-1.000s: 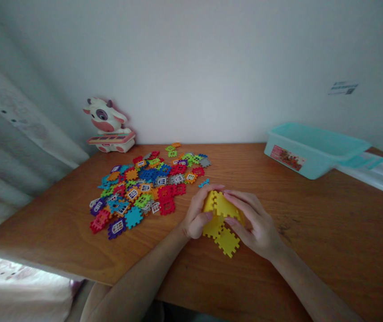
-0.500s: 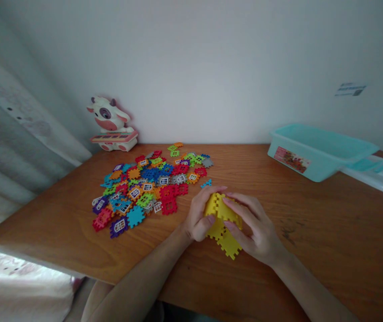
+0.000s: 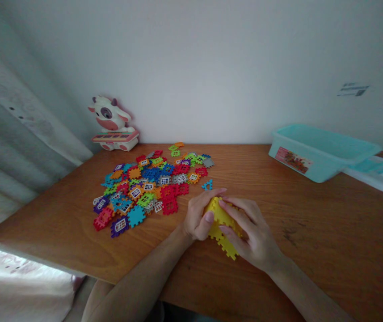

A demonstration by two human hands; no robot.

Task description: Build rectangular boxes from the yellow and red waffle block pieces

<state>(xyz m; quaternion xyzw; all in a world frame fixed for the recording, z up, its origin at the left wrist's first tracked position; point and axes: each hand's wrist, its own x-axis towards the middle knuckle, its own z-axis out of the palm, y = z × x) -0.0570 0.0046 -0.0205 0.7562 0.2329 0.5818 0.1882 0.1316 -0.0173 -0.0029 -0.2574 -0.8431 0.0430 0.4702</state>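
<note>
Between my two hands is a yellow assembly of interlocking building tiles (image 3: 222, 218), with notched edges and a part that lies lower toward me. My left hand (image 3: 200, 217) wraps its left side, thumb on the near face and fingers over the top. From the right, my right hand (image 3: 250, 230) grips it, its fingertips pressed on the upper and near faces. The assembly's far side is hidden behind my fingers. A small blue triangular piece (image 3: 207, 184) lies just beyond my left hand.
Many coloured notched tiles (image 3: 151, 173), some with white window inserts, are heaped left of my hands on the wooden table (image 3: 312, 223). A cow-shaped toy keyboard (image 3: 115, 136) stands at the back left. A mint plastic bin (image 3: 321, 154) and a clear lid (image 3: 379, 175) are at the right.
My right hand's fingertips have shifted slightly left on the yellow tiles, and the tiles have tilted a little. More of the blue triangular piece shows beyond my left hand.
</note>
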